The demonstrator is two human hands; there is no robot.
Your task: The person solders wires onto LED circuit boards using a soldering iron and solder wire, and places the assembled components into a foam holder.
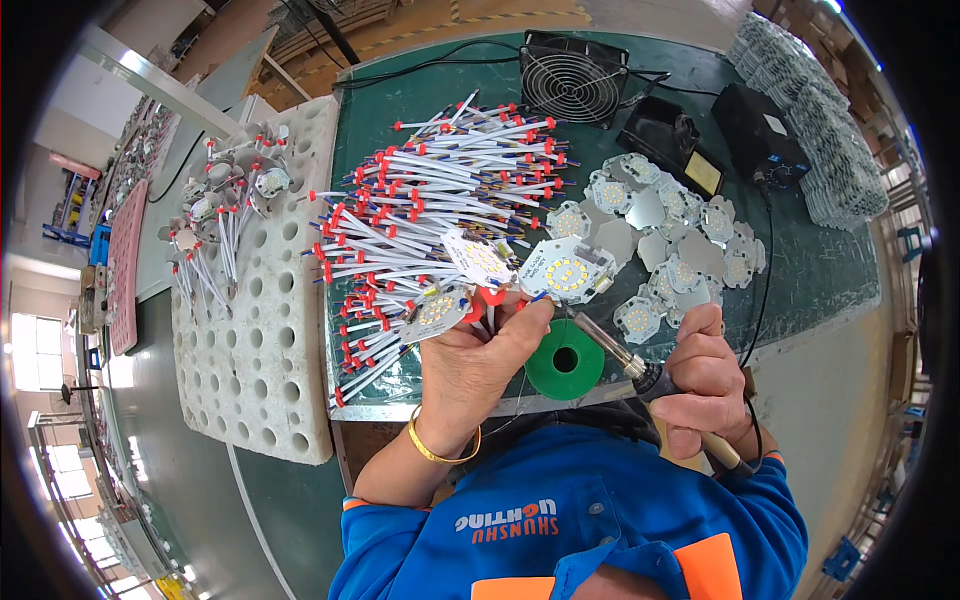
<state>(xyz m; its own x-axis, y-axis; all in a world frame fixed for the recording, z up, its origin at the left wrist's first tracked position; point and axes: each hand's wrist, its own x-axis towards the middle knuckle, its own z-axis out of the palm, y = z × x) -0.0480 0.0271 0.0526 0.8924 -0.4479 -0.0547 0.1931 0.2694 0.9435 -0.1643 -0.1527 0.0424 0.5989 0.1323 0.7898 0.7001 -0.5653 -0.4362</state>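
My left hand (475, 365) is closed around white wires with red caps, whose ends carry small white LED boards. One LED board (566, 272) faces up just beyond my thumb; a second board (480, 260) and a tilted one (436, 314) fan out to its left. My right hand (700, 385) grips the handle of a soldering iron (612, 345). Its tip points up-left at the near edge of the rightmost board, close to my left fingertips; whether it touches cannot be made out. Below the tip lies a green spool (590, 372), with thin wire running near my left hand.
A big pile of red-capped white wires (450, 170) covers the table's left part. Loose LED boards (690, 230) lie right. Behind stand a fan (573, 85), an iron stand (660, 130), a black control box (760, 140) and stacked metallic parts (810, 120). A perforated white foam block (260, 340) is left.
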